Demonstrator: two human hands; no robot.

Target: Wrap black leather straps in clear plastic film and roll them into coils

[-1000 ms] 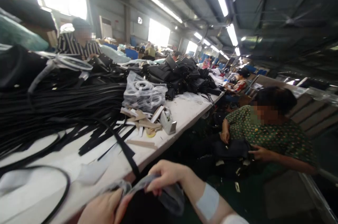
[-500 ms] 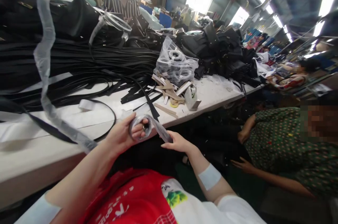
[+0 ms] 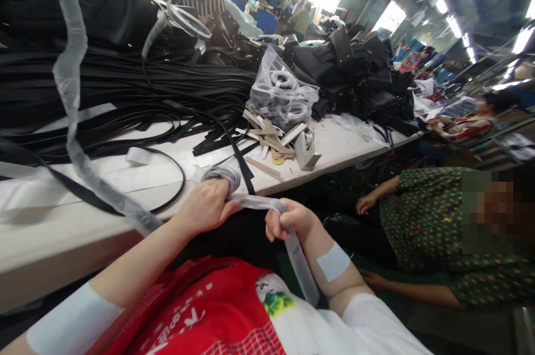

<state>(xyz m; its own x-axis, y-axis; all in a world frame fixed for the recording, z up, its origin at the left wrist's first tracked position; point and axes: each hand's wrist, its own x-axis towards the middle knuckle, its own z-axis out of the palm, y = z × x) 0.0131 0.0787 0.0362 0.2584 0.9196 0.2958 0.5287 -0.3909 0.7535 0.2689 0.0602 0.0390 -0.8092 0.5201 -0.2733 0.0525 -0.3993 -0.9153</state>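
Note:
My left hand [image 3: 207, 205] is closed around a rolled coil of plastic-wrapped strap [image 3: 225, 172], held by the table's front edge. From the coil a stretch of the strap runs across to my right hand [image 3: 291, 219], whose fingers are curled shut on it. Below the right hand the strap's loose tail hangs down along my forearm. Another plastic-wrapped strap [image 3: 69, 84] drapes from the black pile at the left down over the table edge, behind my left forearm.
Black straps [image 3: 125, 87] lie heaped on the white table [image 3: 330, 146]. A clear bag of coiled straps [image 3: 284, 96], cardboard strips [image 3: 267, 135] and a tape dispenser [image 3: 306, 150] sit beyond my hands. Black bags [image 3: 355, 73] are piled behind. A co-worker [image 3: 422, 227] sits close at the right.
My left hand has turned over, its back now uppermost, and covers part of the coil. My right hand has closed into a fist on the strap, with a longer tail hanging below.

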